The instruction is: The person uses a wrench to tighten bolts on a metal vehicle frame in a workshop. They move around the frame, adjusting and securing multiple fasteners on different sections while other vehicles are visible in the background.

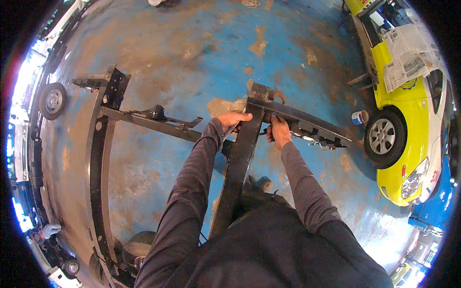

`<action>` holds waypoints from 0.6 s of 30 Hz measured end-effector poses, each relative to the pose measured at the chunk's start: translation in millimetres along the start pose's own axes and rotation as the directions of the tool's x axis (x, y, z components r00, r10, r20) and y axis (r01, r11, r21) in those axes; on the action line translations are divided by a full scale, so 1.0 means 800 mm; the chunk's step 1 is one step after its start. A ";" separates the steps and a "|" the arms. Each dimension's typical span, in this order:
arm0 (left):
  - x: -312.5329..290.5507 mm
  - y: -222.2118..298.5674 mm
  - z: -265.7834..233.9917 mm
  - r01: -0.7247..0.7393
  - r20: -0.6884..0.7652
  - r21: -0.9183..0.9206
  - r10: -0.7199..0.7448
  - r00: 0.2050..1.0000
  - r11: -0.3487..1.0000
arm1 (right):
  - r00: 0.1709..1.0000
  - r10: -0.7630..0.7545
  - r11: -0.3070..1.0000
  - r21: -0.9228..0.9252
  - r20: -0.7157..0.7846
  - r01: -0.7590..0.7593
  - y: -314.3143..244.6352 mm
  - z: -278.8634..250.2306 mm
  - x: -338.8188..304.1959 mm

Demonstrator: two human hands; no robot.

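Observation:
A black vehicle chassis frame (235,177) stretches away from my body, its near rail ending at a crossbar (307,122) that juts to the right. My left hand (233,120) is closed on the left side of this rail, thumb laid along its upper edge and most fingers out of sight behind it. A thin pale strip or tool shows beside that wrist; what it is, I cannot tell. Right of the rail, just under the crossbar, my right hand (279,132) has its fingers curled in. Whatever they pinch is hidden. Loose wiring (314,142) hangs under the crossbar.
The frame's second rail (98,168) runs at the left, joined by a cross member (149,126) carrying a black bracket. A yellow car (391,177) with newspaper (408,55) on it stands at right, a paint can (359,117) near its wheel. A loose wheel (53,101) is far left.

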State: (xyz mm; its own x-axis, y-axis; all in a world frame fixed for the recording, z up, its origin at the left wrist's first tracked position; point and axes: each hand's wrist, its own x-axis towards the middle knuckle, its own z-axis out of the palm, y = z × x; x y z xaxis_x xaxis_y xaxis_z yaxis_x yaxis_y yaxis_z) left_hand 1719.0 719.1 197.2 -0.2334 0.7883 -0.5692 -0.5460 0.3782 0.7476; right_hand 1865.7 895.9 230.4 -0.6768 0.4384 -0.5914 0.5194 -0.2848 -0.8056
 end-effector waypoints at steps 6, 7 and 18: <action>-0.025 0.004 -0.002 -0.140 -0.199 0.194 0.179 0.963 0.971 | 0.990 0.017 0.997 0.069 0.143 -0.027 0.003 -0.010 -0.033; -0.036 0.013 0.000 -0.131 -0.260 0.243 0.194 0.946 0.961 | 0.985 0.000 0.999 0.045 0.172 -0.008 0.010 -0.021 -0.045; -0.152 0.046 0.146 -0.613 -0.657 -0.041 0.441 0.611 0.789 | 0.711 -0.386 0.801 -0.169 0.587 0.575 -0.018 -0.013 -0.167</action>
State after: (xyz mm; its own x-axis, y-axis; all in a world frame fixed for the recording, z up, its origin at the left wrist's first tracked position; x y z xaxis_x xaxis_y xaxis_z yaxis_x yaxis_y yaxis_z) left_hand 1821.6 693.7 333.9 -0.9124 0.3295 -0.2429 -0.3203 -0.2050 0.9249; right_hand 1954.1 850.0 321.1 -0.9884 -0.0788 -0.1298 0.1152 0.1676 -0.9791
